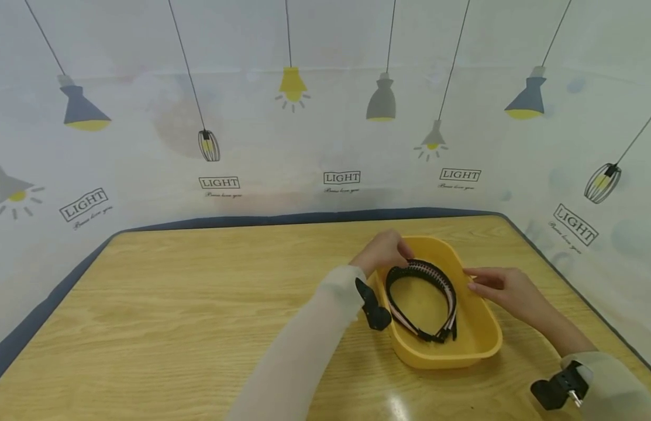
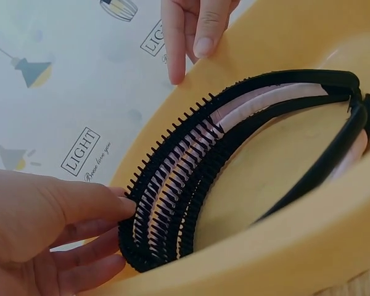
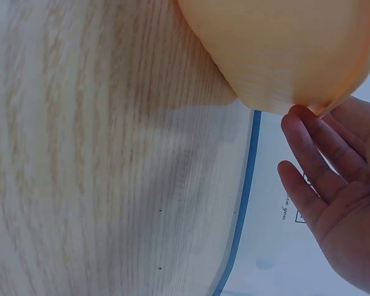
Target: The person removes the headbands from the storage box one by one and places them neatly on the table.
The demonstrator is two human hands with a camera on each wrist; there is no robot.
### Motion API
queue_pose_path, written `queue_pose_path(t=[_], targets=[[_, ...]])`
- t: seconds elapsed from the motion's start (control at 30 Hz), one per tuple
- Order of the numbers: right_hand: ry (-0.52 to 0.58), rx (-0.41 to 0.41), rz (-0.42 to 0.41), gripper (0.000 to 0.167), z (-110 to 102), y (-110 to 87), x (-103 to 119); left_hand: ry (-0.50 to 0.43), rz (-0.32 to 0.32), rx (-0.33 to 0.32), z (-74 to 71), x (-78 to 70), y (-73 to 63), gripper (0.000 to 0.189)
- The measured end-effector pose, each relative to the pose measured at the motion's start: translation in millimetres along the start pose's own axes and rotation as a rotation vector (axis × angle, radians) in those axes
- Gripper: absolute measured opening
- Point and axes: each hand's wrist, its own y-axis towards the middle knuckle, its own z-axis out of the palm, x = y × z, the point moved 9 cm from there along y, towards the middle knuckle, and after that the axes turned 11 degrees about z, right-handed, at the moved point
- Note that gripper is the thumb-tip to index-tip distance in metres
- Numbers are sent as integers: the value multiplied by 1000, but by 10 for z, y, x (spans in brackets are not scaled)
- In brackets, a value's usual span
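Several black and pink headbands point(image 1: 424, 268) with comb teeth stand nested together inside a yellow plastic basin point(image 1: 480, 345). My left hand point(image 1: 384, 252) reaches over the basin's left rim and pinches the toothed top of the headbands. In the left wrist view, the thumb point(image 2: 120, 203) lies against the black teeth, with the other fingers lower down beside the bands. My right hand point(image 1: 506, 289) holds the basin's right rim with thumb and fingertips. Seen from the right wrist, its fingers point(image 3: 314, 142) touch the outside of the basin just under the rim.
The basin stands on the right part of a wood-grain table point(image 1: 199, 316). Behind the table hangs a pale backdrop point(image 1: 314, 134) printed with lamps and the word LIGHT. A black strap-on device point(image 1: 375, 310) sits on the left wrist, another point(image 1: 562, 386) on the right.
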Motion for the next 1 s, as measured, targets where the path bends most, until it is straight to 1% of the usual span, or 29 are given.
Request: queue_pose_path(t=[0.17,0.3,0.53,0.73,0.83,1.0], targets=[[6,6,4,38,9,12,4,-3,2,-24,-21,20,0,19],[9,11,8,39,23,25,-5,-23,8,-41,-38,30,-9,19],[11,6,14,38,24,22,-16,-16,16,-50,-89,21,-29,19],[17,12,13,38,39,24,-36,-7,23,-65,-182,15,-51,19],[19,8,17,38,32,21,-36,-17,29,-85,-246,18,-62,19],[20,5,23,39,17,7,-25,-33,51,-105,-376,-21,-87,19]])
